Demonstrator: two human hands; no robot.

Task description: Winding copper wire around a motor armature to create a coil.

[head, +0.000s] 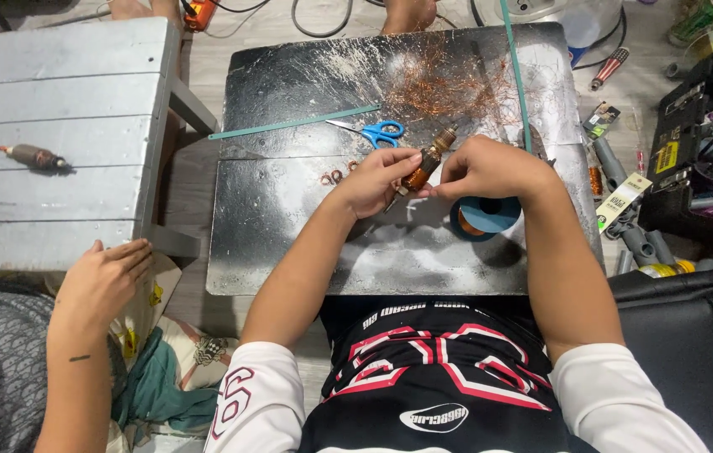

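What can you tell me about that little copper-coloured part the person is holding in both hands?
The small motor part looks like a wound rotor: a copper-orange middle section with a brassy, ridged end pointing up and away. It is tilted above the dark metal sheet, pinched between the left hand and the right hand. Fine detail is too small to tell.

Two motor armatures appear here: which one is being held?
The copper-wound armature over the black board, pinched between the left hand and right hand. The other armature lies untouched on the grey table.
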